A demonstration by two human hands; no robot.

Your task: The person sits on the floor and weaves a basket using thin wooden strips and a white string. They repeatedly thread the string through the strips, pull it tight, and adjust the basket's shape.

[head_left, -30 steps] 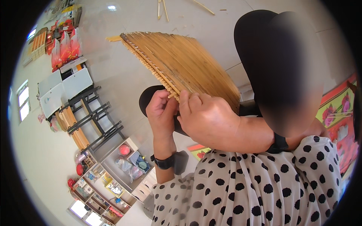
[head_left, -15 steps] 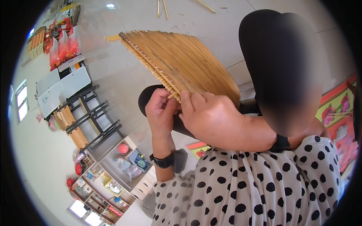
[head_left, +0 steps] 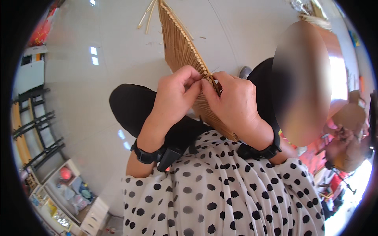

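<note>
A mat of thin tan sticks (head_left: 173, 47), bound side by side, stands on edge between my knees, its row of round stick ends turned up toward me. My left hand (head_left: 173, 94) pinches at this edge from the left, thumb and index finger pressed together. From the right, my right hand (head_left: 236, 98) grips the same edge, its fingertips almost touching the left ones. A thin strand seems to stick up by the right fingers. Whatever small thing might lie between the fingertips is hidden. Both wrists wear black bands.
Loose sticks (head_left: 146, 19) lie on the pale tiled floor beyond the mat. Black metal frames (head_left: 37, 122) stand at the left, above a wooden cabinet (head_left: 92, 216) holding bags. A dark shoe (head_left: 245, 72) shows near my right knee. A blurred patch covers part of the right side.
The view has swung round. The mat showed its broad face before; now its row of stick ends faces me. Both hands still work at that edge, the right no longer crossing over the mat.
</note>
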